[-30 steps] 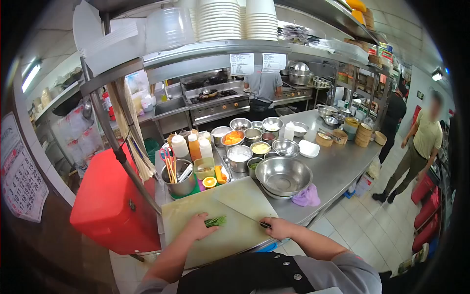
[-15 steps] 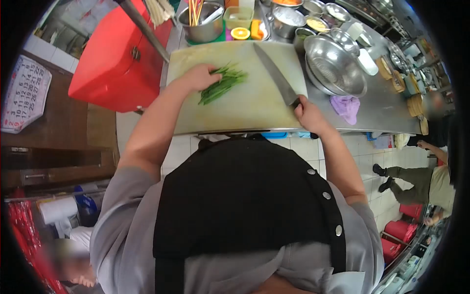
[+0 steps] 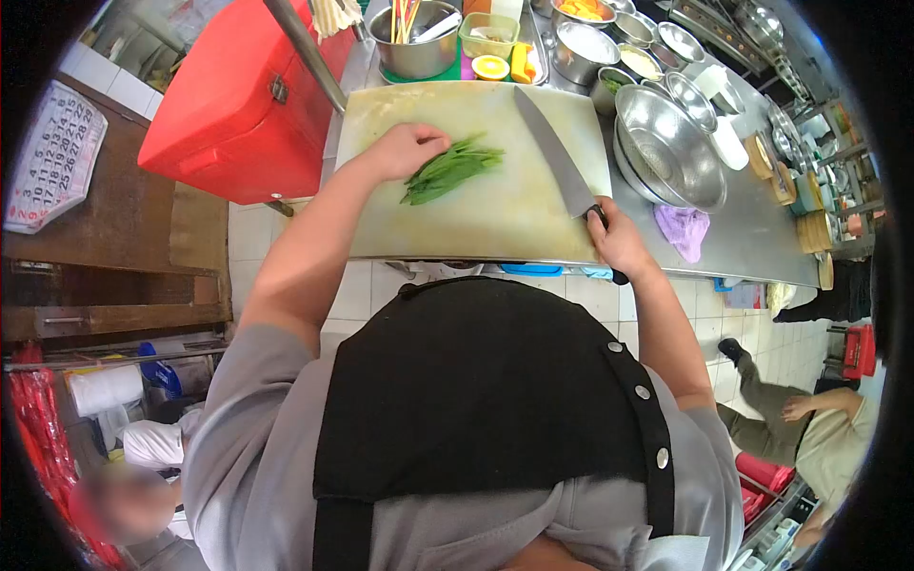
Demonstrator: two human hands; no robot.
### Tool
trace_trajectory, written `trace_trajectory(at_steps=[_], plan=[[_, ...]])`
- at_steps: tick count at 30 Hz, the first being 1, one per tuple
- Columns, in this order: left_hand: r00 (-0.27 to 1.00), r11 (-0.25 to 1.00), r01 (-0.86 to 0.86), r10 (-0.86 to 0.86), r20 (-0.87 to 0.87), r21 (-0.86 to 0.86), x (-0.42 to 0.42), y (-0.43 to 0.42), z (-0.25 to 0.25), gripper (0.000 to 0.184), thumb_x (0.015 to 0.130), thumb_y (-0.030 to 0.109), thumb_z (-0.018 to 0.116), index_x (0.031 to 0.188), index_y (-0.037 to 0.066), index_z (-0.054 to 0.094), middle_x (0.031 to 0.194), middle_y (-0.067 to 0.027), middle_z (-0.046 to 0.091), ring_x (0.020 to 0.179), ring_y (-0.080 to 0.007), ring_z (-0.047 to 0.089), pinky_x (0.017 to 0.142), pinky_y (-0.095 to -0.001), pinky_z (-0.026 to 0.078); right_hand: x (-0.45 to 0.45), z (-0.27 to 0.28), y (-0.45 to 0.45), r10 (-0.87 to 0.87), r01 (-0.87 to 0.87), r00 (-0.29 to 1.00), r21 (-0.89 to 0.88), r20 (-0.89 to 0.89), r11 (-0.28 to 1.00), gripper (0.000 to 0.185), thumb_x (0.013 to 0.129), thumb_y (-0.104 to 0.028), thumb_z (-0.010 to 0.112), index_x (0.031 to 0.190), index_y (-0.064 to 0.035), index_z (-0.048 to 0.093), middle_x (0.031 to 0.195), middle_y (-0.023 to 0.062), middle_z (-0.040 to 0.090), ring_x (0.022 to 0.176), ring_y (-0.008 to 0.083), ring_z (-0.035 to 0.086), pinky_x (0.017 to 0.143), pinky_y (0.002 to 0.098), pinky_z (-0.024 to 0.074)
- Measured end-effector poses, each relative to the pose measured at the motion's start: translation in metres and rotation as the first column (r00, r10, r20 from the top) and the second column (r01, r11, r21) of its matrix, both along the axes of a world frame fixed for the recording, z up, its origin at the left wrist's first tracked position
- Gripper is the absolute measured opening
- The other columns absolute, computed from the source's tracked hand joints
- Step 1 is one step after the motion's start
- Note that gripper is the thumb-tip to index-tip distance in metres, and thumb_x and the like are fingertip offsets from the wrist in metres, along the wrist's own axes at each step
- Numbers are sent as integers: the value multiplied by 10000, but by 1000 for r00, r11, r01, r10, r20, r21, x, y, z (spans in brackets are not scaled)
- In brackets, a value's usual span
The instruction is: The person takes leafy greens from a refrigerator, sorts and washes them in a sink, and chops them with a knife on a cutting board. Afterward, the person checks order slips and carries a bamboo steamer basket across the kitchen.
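A wide cutting board (image 3: 476,224) lies before me, with a small pile of long, narrow green leaves (image 3: 452,173) near its middle. My left hand (image 3: 407,152) is at the pile's upper left edge, its fingers closed in a pinch; I cannot make out what, if anything, is between them. My right hand (image 3: 619,238) grips the black handle of a large kitchen knife (image 3: 554,152) at the board's right side. The blade lies flat on the board, tip pointing away from me and to the left, apart from the leaves.
Right of the board are nested metal bowls (image 3: 671,152) and a purple cloth (image 3: 682,231). A metal pot (image 3: 419,57), a halved orange fruit (image 3: 490,68) and ingredient bowls (image 3: 583,52) stand behind. A red cooler box (image 3: 238,114) is at left. Other people (image 3: 828,428) are nearby.
My left hand has shifted from on top of the leaves to their upper left edge, and the leaves look more gathered. The knife stays in my right hand. A person at right has moved.
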State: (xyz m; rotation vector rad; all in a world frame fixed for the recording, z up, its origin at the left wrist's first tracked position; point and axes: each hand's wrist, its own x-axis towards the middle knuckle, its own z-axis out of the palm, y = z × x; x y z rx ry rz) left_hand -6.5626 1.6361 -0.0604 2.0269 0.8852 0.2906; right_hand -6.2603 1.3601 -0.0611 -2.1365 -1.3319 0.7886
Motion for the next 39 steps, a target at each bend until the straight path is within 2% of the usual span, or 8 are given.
trace_trajectory(at_steps=[2, 6, 8, 15, 23, 25, 32, 39], plan=[[987, 997, -71, 76, 140, -37, 1, -1, 2, 341, 955, 330, 646, 1074, 19, 720, 1003, -106, 719, 917, -172, 652, 868, -325, 510, 1, -4, -1, -10, 10, 1000, 30, -14, 1000, 417, 966, -277, 547, 1287, -12, 533, 952, 270, 683, 916, 386, 672, 838, 414, 514], [989, 986, -80, 96, -109, 148, -3, 2, 12, 362, 971, 341, 624, 1130, 26, 705, 1053, -83, 718, 970, -166, 645, 906, -316, 495, -12, 21, 1, -97, 78, 986, -139, -133, 987, 380, 967, -275, 571, 1240, -10, 557, 832, 177, 676, 702, 282, 668, 688, 390, 528], [977, 991, 33, -4, -212, 132, -6, -5, 19, 375, 984, 352, 602, 1152, 31, 696, 1067, -74, 718, 992, -169, 648, 917, -310, 490, 4, -10, -1, -39, 41, 996, 17, -83, 999, 373, 972, -257, 568, 1245, -4, 548, 775, 134, 648, 597, 222, 623, 598, 368, 505], [994, 987, -17, 33, 102, -158, -14, 10, -8, 430, 1031, 386, 497, 1227, 28, 634, 1194, -87, 681, 1098, -174, 629, 976, -330, 464, -18, 6, -22, -8, 34, 983, 141, -182, 989, 237, 963, -169, 589, 1123, 2, 549, 727, 105, 623, 515, 149, 577, 521, 326, 475], [987, 917, -82, 128, 95, -390, -27, 0, 10, 389, 1028, 381, 509, 1187, 42, 613, 1096, -81, 678, 1000, -180, 622, 912, -338, 470, -82, 66, -41, 117, -118, 993, 37, 16, 992, 293, 940, -150, 607, 1190, -19, 528, 849, 240, 659, 807, 388, 673, 728, 424, 513], [998, 973, -34, 44, 35, -230, -27, -4, 7, 348, 998, 352, 574, 1151, 39, 591, 1062, -70, 659, 991, -186, 612, 898, -348, 474, -90, 71, -43, 162, -163, 986, 9, 38, 987, 425, 942, -127, 596, 1345, -51, 486, 1049, 288, 668, 986, 440, 661, 854, 443, 526], [999, 950, 31, -42, 29, 309, -34, -46, 7, 556, 777, 341, 819, 1132, 30, 526, 1054, -130, 600, 996, -262, 607, 884, -382, 496, -106, 72, -43, 321, -339, 933, 97, 166, 936, 614, 911, -56, 580, 1481, -194, 398, 1106, 256, 659, 971, 427, 654, 841, 455, 538], [996, 887, -85, 61, 67, 453, -28, -65, -1, 632, 702, 328, 859, 1150, 26, 531, 1091, -174, 600, 1047, -325, 610, 914, -404, 498, -111, 65, -42, 362, -401, 904, 158, 229, 902, 645, 895, -40, 579, 1490, -206, 390, 1085, 242, 658, 922, 418, 660, 788, 469, 545]])
